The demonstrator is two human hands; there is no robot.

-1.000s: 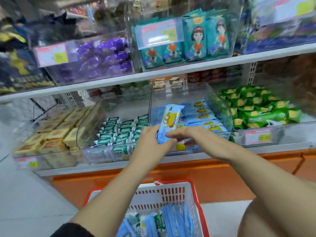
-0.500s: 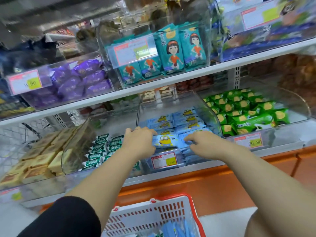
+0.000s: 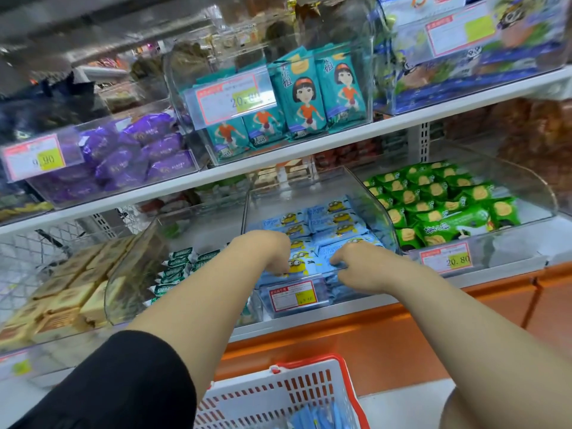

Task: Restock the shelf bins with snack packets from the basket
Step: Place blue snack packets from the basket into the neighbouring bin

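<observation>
Clear bin wall (image 3: 340, 300) fronts blue packet (image 3: 299, 264); left hand (image 3: 266, 252), right hand (image 3: 356, 267) pinch its ends; green packets (image 3: 433, 209) beside.

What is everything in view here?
blue packets: many, light blue with yellow cartoon, centre lower bin
front blue packet: one, light blue, bin's front, between hands
green packets: many, green, right lower bin
dark green packets: several, dark green and white, lower bin left of centre
tan packets: many, tan, far-left lower bin
purple packets: many, purple, upper left bin
teal packets: several, teal, upper centre bin
price labels: several, red and yellow, bin fronts
basket: one, white with red rim, bottom centre
left hand: one, grips front blue packet's left end
right hand: one, grips its right end
</observation>
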